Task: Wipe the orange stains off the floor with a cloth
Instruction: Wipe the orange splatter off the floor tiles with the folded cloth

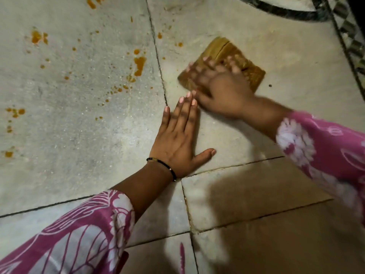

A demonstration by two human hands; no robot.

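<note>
There, the right hand [219, 86] pressed the folded cloth [223, 64] flat on the floor [276, 107], its fingers [209, 65] blurred but spread. Just below the cloth, the left hand [177, 143] lay flat, fingers [185, 115] together. Stains [139, 65] lay left of the cloth.

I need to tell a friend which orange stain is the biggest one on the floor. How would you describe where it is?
Start at the dark joint running up the floor from the fingertips of the left hand. Just left of that joint, across it from the cloth under the right hand, lies the biggest stain. It is one long solid blotch, while the marks around it are small dots and specks.
</note>
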